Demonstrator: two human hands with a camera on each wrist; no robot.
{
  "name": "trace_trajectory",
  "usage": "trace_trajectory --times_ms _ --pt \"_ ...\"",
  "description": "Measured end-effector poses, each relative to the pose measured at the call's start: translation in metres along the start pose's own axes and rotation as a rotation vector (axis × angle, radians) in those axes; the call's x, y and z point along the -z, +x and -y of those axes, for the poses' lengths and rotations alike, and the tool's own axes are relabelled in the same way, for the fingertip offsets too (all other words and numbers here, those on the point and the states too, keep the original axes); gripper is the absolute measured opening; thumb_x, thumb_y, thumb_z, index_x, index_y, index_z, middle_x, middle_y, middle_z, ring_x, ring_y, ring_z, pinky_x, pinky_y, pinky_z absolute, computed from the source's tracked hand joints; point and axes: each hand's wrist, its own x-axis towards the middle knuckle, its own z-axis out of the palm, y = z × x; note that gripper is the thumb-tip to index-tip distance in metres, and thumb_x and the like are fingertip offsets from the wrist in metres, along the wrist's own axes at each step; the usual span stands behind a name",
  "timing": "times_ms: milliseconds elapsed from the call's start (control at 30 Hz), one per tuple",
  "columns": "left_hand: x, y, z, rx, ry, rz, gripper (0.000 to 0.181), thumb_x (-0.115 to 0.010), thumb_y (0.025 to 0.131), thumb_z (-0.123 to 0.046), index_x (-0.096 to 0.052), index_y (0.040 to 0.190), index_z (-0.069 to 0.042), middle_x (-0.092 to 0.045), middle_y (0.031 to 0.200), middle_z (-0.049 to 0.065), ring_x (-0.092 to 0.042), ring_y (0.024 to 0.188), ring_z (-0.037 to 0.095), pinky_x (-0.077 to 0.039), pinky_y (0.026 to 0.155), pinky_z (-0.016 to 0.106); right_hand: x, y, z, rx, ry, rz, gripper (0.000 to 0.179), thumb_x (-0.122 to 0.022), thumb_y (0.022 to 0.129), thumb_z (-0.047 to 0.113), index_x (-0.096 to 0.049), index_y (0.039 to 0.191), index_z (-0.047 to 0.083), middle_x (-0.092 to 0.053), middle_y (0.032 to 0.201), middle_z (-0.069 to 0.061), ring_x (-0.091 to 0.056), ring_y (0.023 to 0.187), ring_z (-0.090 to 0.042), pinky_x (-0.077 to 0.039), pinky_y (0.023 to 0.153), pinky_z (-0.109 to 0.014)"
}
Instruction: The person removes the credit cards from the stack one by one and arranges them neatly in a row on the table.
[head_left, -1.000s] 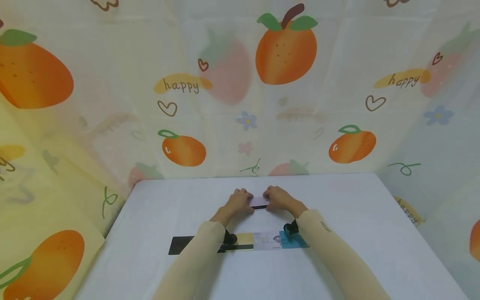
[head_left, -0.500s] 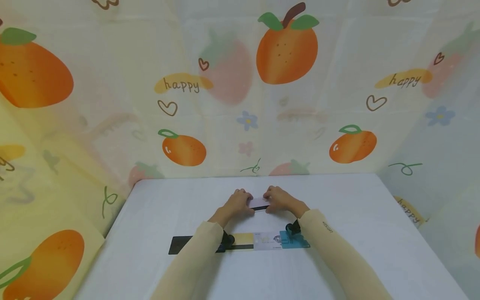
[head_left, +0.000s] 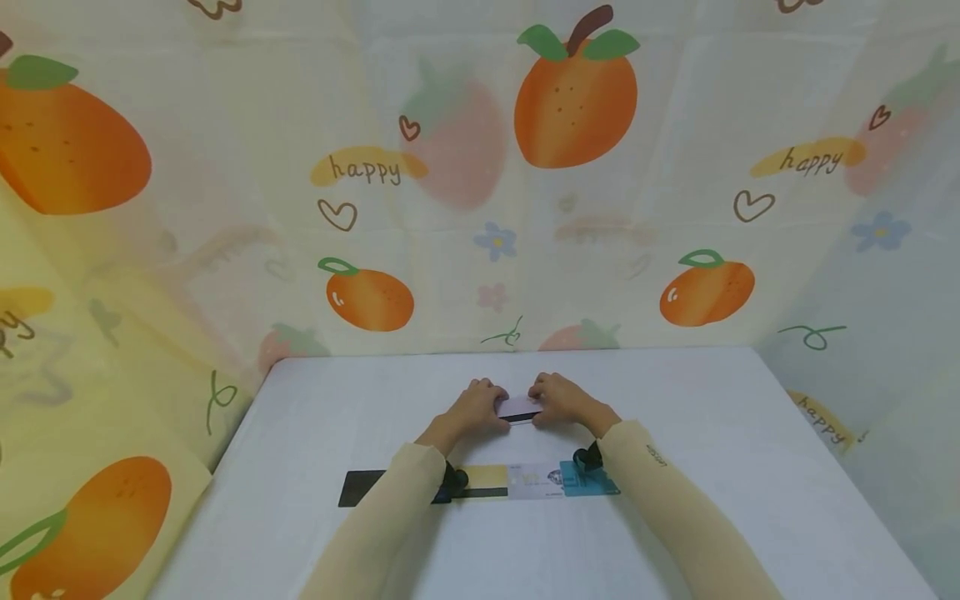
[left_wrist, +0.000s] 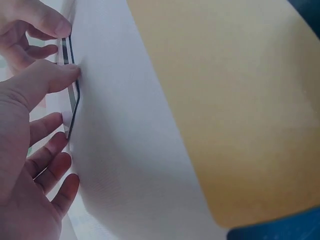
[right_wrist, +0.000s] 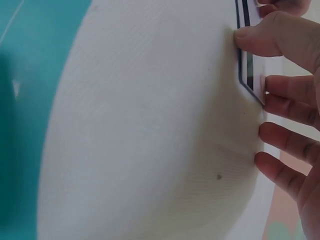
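Note:
Far back on the white table, a pale card [head_left: 517, 407] with a black stripe along its near side lies between both hands. My left hand [head_left: 474, 408] pinches its left end, thumb at the near edge and fingers spread at the end and far side. At the opposite end my right hand [head_left: 562, 402] grips it the same way. In the left wrist view the card's dark edge [left_wrist: 77, 95] shows under the thumb. The right wrist view shows the card's striped corner [right_wrist: 250, 75] against the fingers. Both hands cover parts of the card.
Nearer the person runs a row of cards: black [head_left: 362, 487], dark blue [head_left: 442, 497] mostly hidden by the left sleeve, yellow [head_left: 489, 477], pale grey [head_left: 534, 483] and teal [head_left: 592, 483]. A fruit-print curtain [head_left: 450, 275] hangs behind the table [head_left: 675, 383].
Both hands stay at the card, with the right hand shifted very slightly right. Slightly more of the card's striped near side shows between them. The row of cards has stayed put.

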Motion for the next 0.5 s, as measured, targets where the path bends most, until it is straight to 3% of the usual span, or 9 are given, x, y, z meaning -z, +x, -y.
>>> trace_trajectory --times_ms 233,500 --pt "-0.0006 -0.0001 -0.0010 0.005 -0.005 -0.001 0.056 -0.079 0.077 -0.035 -0.062 0.124 -0.010 -0.058 0.118 0.008 -0.047 0.107 0.022 -0.042 0.093 0.039 -0.0026 -0.0026 -0.0052 0.040 -0.013 -0.037 0.046 -0.079 0.076 0.027 -0.069 0.115 0.006 -0.061 0.110 -0.007 -0.054 0.098 -0.023 -0.046 0.092 -0.040" --pt "-0.0008 -0.0026 -0.0001 0.002 -0.026 -0.002 0.048 -0.077 0.078 -0.030 -0.065 0.121 -0.011 -0.059 0.120 0.008 -0.048 0.111 0.024 -0.042 0.098 0.041 -0.0027 -0.0057 -0.0057 0.013 0.035 -0.039 0.046 -0.080 0.075 0.028 -0.069 0.112 0.004 -0.058 0.101 -0.005 -0.050 0.089 -0.018 -0.044 0.085 -0.036"
